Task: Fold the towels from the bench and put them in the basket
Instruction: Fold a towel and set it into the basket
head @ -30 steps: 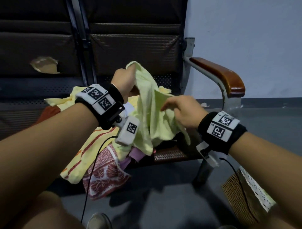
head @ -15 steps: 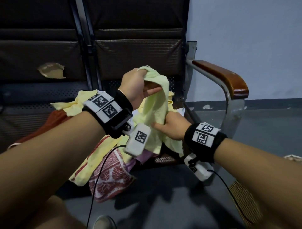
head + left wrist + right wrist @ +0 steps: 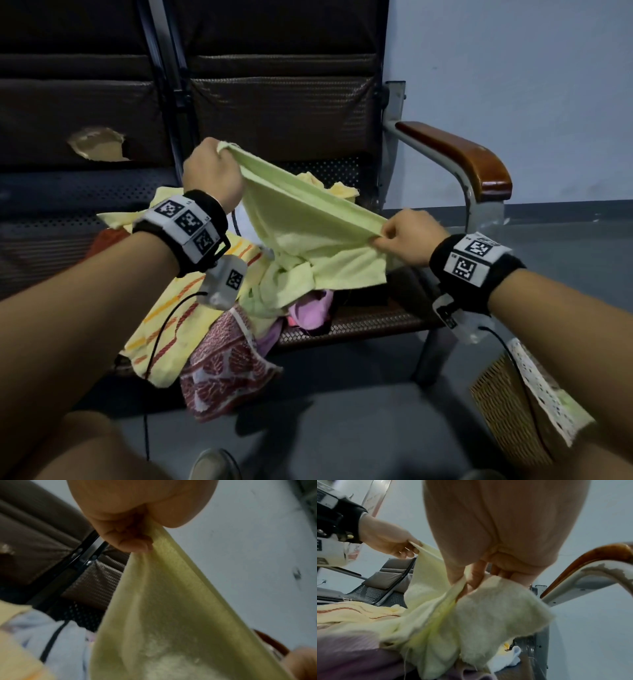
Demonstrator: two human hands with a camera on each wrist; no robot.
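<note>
A pale green towel [image 3: 305,226] hangs stretched between both hands above the bench seat [image 3: 370,318]. My left hand [image 3: 214,171] grips one end of its top edge, raised near the backrest; the fist on the towel [image 3: 154,601] fills the left wrist view. My right hand [image 3: 399,236] pinches the other end of that edge, lower and to the right, and the right wrist view shows the fingers [image 3: 474,574] closed on the cloth [image 3: 496,608]. The towel's lower part sags onto a heap of other towels [image 3: 191,308]. The wicker basket [image 3: 507,404] stands on the floor at the lower right.
The heap holds a yellow striped towel [image 3: 171,318], a red patterned one [image 3: 226,370] hanging over the seat's front, and a pink one [image 3: 308,305]. A wooden armrest [image 3: 462,154] on a metal frame rises on the right. Grey floor [image 3: 342,428] lies below; a shoe [image 3: 212,466] shows at the bottom.
My hands have drawn apart: the left rose toward the backrest, the right slid along the edge to the right. The bunched green towel now stretches out between them.
</note>
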